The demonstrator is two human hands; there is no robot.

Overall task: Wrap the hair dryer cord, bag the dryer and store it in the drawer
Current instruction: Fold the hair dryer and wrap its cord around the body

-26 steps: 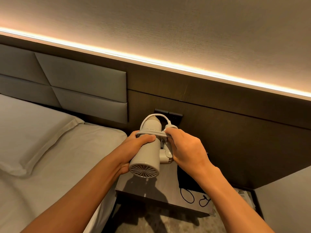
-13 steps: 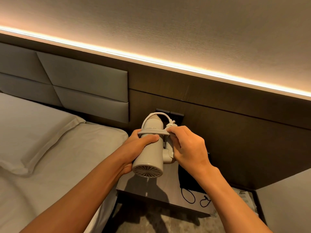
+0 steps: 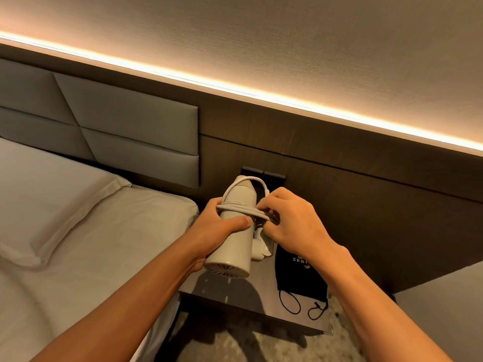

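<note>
A white hair dryer (image 3: 232, 253) is held above the bedside table, its grilled back end towards me. My left hand (image 3: 222, 226) grips its barrel, thumb pressed just under the wound turns. The white cord (image 3: 239, 206) runs in several turns around the barrel, with one loop arching over the nozzle end. My right hand (image 3: 290, 220) pinches the cord at the barrel's right side, over the folded handle. A black drawstring bag (image 3: 300, 275) lies flat on the table under my right wrist, its strings trailing towards the front edge.
The dark bedside table (image 3: 235, 296) stands between a bed (image 3: 104, 244) with a white pillow (image 3: 47, 194) on the left and a dark wood wall panel with a black switch plate (image 3: 264, 175). A second bed corner (image 3: 444, 296) shows at right. Carpet lies below.
The hair dryer and both hands have shifted slightly lower. My right fingers have curled tighter onto the cord at the dryer's right side.
</note>
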